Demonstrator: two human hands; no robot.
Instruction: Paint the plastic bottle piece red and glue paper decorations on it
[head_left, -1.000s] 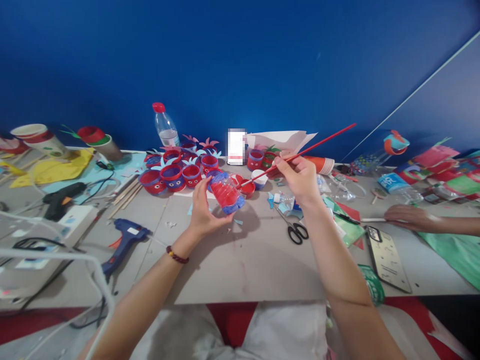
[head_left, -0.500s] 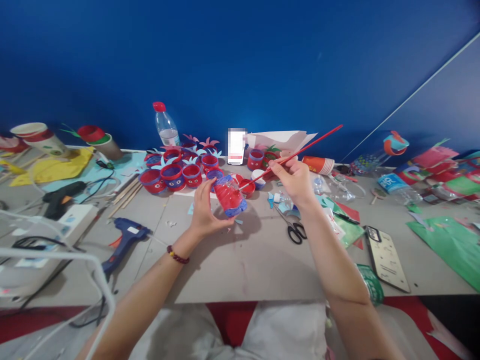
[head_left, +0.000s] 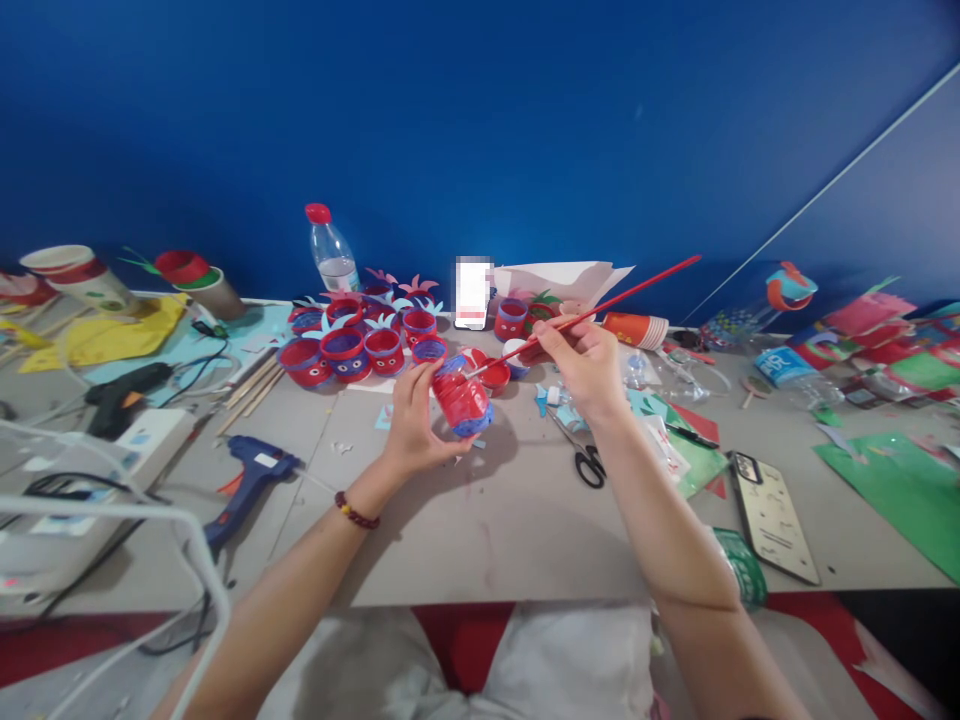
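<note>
My left hand (head_left: 412, 425) grips a clear plastic cup (head_left: 461, 400), tilted above the table and painted red in the middle with blue at its ends. My right hand (head_left: 589, 365) is closed round a long red paintbrush (head_left: 630, 292). The brush's tip meets the upper part of the cup's side, where the paint looks wet. Just behind the cup sits a small container of red paint (head_left: 495, 374), beside a white-rimmed one (head_left: 517, 355). Several red and blue painted cups (head_left: 346, 352) with googly eyes and paper leaves stand to the left of it.
Black-handled scissors (head_left: 590, 466) lie below my right wrist. A blue glue gun (head_left: 255, 470) and wooden sticks (head_left: 251, 390) are at left, near a white power box (head_left: 142, 480). A phone (head_left: 772, 515) lies at right, beside green paper (head_left: 900, 490). A bottle (head_left: 332, 255) stands behind.
The brush tip has moved slightly left and up along the cup. My left hand has turned the cup a little, and more red shows on its side.
</note>
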